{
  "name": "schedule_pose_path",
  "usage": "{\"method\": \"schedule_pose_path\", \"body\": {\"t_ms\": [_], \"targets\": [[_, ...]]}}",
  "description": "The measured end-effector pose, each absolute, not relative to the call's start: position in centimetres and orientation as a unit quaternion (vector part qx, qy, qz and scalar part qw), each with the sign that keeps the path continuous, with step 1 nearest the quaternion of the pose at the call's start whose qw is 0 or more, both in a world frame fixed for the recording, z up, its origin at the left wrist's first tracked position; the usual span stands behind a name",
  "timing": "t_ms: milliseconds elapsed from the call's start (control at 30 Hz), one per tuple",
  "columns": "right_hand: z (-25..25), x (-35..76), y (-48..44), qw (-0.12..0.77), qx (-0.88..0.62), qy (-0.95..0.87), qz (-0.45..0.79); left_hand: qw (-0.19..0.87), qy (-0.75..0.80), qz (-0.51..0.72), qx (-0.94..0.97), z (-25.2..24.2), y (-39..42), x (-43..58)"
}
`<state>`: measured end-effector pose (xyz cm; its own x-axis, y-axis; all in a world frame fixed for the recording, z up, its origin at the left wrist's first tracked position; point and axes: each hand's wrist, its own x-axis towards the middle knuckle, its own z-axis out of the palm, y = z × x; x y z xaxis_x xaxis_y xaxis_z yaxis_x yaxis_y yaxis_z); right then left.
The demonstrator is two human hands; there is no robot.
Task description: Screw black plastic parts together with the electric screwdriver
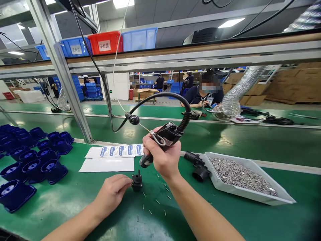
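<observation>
My right hand (164, 157) is wrapped round a black electric screwdriver (169, 134), raised above the table. Its nose points down and left, and a thick cable curves from its back end. A hanging cord clips to the metal loop on the tool. Low on the table, my left hand (114, 190) has its thumb and fingers pinched at the left side of a small black plastic fitting (136, 183). That fitting stands upright with a thin post on top. Several loose screws (157, 202) lie scattered around it on the green table (120, 227).
A white tray (260, 199) full of screws stands at right, beside black plastic parts (199, 169). Label sheets (107, 164) lie behind my left hand. Dark blue cups (33, 170) crowd the left. A metal post (67, 80) rises at left. Across the bench a co-worker (205, 92) sits.
</observation>
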<state>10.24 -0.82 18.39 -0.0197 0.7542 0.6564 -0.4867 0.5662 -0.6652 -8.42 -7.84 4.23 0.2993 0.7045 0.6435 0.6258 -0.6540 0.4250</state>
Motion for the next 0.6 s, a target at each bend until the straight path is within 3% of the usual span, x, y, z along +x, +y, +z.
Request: {"method": "schedule_pose_path", "body": {"t_ms": [600], "targets": [[18.4,10.0,-1.3,0.694,-0.099,-0.56,0.441,-0.15,0.307,0.347,0.873,5.4,-8.0,-8.1]]}}
